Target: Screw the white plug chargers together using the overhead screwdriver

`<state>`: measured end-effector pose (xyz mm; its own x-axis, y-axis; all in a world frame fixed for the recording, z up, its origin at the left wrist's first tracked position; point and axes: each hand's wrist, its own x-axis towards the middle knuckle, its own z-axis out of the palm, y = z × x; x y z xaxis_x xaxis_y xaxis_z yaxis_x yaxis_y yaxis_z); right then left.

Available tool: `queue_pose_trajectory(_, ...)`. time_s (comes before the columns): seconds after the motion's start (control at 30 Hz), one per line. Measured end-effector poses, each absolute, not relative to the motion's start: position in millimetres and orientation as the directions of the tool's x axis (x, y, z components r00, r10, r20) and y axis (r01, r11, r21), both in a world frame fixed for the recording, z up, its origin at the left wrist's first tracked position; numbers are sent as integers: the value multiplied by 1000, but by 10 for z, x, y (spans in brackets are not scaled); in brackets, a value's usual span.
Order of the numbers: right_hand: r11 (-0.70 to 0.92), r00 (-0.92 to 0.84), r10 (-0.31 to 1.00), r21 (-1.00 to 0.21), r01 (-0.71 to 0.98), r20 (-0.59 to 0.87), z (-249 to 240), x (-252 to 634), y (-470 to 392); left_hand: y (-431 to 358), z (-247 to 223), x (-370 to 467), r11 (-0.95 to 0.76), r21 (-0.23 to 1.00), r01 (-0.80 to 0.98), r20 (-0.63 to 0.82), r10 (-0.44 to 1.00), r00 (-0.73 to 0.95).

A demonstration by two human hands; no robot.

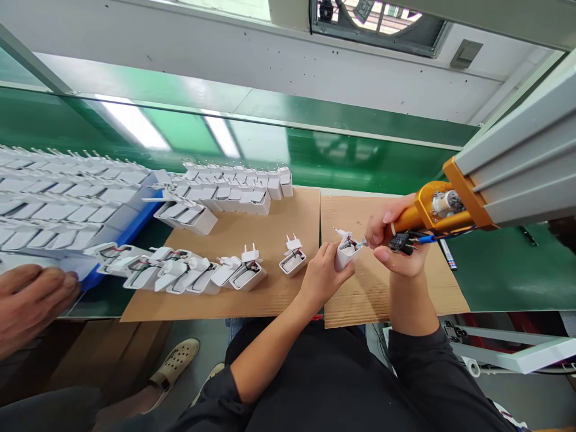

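Observation:
My left hand is closed around a white plug-in charger housing, its open top facing up with small wires inside and a plug cap at the far edge. My right hand grips an orange power tool that looks like a screwdriver, mounted on a thick grey arm. Its thin tip reaches the right edge of the housing's opening; exact contact is too small to make out. Another open charger housing stands to the left of my left hand, its plug cap tipped back.
Cardboard sheets cover the green bench. Several open housings line the front left, with more rows behind. A blue tray full of housings fills the far left, beside another person's hand. A marker lies at right.

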<state>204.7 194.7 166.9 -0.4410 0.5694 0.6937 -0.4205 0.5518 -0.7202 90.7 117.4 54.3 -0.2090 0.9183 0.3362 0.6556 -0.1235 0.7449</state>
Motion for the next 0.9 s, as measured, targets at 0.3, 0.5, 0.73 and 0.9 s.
queue_pose_trajectory(0.3, 525, -462, 522, -697, -489, 717, 1662, 2055, 1947, 1161, 434, 870, -130, 728, 673, 325, 930, -171)
queue_pose_trajectory(0.5, 513, -510, 520, -728, -456, 686, 1678, 2067, 1981, 1057, 84, 821, -146, 773, 618, 306, 939, -160)
queue_pose_trajectory(0.73, 538, -455, 587, -743, -398, 669, 1664, 2095, 2095, 1108, 48, 754, -127, 918, 377, 184, 975, -121)
queue_pose_trajectory(0.9, 529, -474, 559, -733, -428, 681, 1650, 2088, 2127, 1210, 84, 742, -79, 930, 359, 118, 989, -88)
